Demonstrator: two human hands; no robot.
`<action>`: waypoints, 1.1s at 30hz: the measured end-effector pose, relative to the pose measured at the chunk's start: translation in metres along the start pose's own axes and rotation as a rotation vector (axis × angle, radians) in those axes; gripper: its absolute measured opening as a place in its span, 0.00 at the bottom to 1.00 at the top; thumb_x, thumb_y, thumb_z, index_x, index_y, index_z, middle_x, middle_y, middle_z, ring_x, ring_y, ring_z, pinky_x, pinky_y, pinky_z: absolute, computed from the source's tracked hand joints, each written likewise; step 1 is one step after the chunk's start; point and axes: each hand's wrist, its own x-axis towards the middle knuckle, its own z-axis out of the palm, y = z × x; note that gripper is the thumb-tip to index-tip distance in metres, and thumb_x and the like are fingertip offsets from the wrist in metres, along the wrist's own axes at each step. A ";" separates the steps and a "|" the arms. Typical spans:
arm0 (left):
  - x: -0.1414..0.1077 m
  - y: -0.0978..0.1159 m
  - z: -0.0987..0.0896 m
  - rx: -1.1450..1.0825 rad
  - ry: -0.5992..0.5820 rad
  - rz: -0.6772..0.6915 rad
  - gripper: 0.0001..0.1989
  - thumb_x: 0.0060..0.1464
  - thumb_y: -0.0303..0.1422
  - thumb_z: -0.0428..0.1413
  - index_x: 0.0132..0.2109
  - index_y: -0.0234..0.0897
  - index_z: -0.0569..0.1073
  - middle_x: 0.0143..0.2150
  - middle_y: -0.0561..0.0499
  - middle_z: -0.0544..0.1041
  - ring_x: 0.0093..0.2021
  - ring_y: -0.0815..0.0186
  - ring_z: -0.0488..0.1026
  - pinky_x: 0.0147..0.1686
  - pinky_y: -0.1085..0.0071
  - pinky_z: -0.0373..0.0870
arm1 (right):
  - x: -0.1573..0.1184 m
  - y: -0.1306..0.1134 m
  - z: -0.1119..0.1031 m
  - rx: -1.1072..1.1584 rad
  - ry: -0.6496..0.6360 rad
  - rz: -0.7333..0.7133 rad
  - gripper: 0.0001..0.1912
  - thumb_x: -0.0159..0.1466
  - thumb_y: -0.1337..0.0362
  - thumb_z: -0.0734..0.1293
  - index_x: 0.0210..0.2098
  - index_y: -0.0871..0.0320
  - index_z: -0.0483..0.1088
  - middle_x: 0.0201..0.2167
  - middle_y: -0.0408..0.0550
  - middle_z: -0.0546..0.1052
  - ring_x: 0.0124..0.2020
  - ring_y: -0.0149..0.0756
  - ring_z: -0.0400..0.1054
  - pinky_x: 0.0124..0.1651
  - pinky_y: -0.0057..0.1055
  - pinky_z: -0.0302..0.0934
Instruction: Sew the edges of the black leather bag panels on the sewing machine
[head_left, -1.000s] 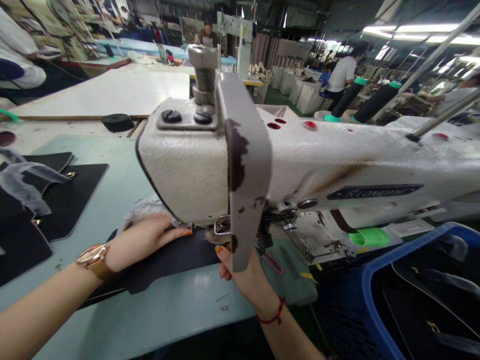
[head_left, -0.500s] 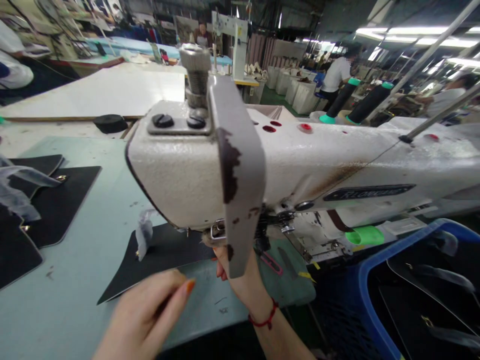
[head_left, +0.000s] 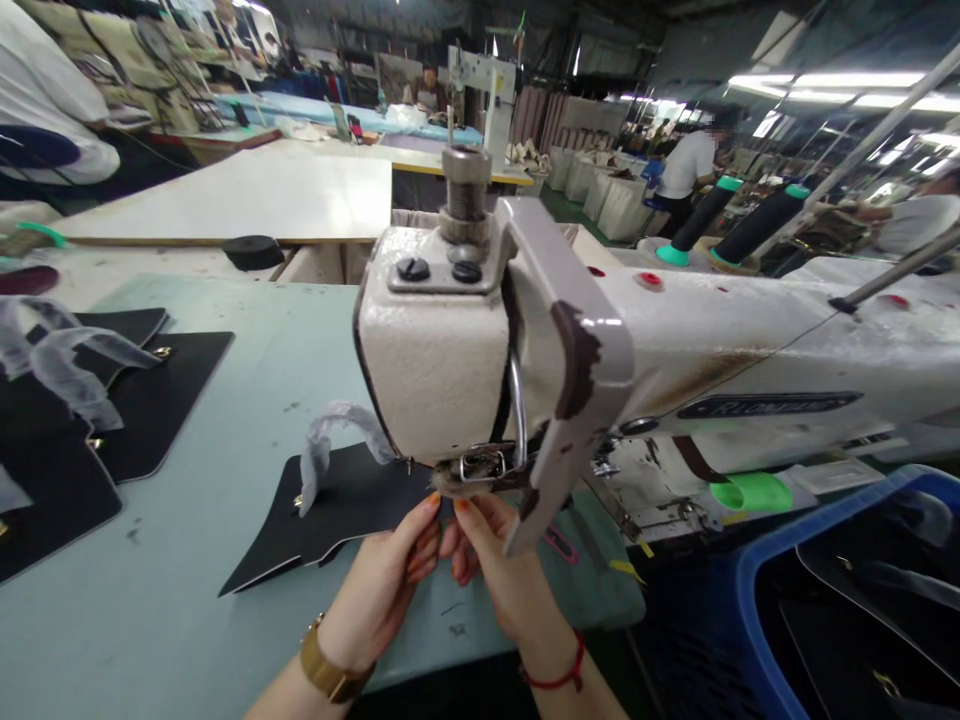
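A black bag panel [head_left: 352, 500] lies on the pale green work surface, its right end hidden under the head of a white sewing machine [head_left: 435, 370]. A strap wrapped in cloudy plastic [head_left: 319, 445] arches up from the panel, fixed by small gold hardware. Just below the machine head, my left hand [head_left: 386, 580] is closed, with thumb and fingers pinched at the panel's near edge. Close beside it my right hand [head_left: 499, 565] pinches the same edge, thumb on top. The needle area is hidden behind the machine's grey guard [head_left: 592, 370].
More black panels [head_left: 165, 400] with wrapped straps lie at left. A blue basket [head_left: 750, 600] holding similar panels stands at right. Black thread cones [head_left: 701, 220] rise behind the machine. Near my right hand lies a pink tool [head_left: 559, 545]. Co-workers sit farther back.
My left hand has moved right and forward from above the table to the panel's edge, beside my right hand. The panel's near edge now looks lifted. The view has shifted left.
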 end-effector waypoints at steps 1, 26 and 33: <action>-0.001 0.001 0.001 -0.023 -0.055 -0.024 0.27 0.51 0.48 0.61 0.18 0.38 0.59 0.16 0.58 0.56 0.20 0.72 0.55 0.24 0.72 0.62 | -0.001 0.001 0.001 0.087 -0.002 0.026 0.23 0.64 0.46 0.66 0.26 0.61 0.69 0.19 0.42 0.69 0.16 0.24 0.59 0.20 0.20 0.54; 0.017 0.007 -0.014 0.304 -0.005 0.030 0.27 0.50 0.51 0.60 0.21 0.39 0.57 0.20 0.60 0.53 0.24 0.72 0.45 0.24 0.72 0.47 | -0.022 0.025 -0.007 -0.145 0.100 -0.043 0.20 0.66 0.50 0.61 0.33 0.63 0.69 0.18 0.42 0.71 0.14 0.23 0.57 0.18 0.19 0.51; 0.024 0.013 -0.009 0.251 -0.034 0.052 0.24 0.52 0.46 0.60 0.21 0.39 0.57 0.20 0.60 0.52 0.24 0.71 0.46 0.24 0.72 0.49 | -0.031 0.064 -0.010 -0.243 0.052 0.086 0.19 0.66 0.53 0.59 0.33 0.63 0.70 0.17 0.41 0.69 0.15 0.23 0.56 0.18 0.18 0.50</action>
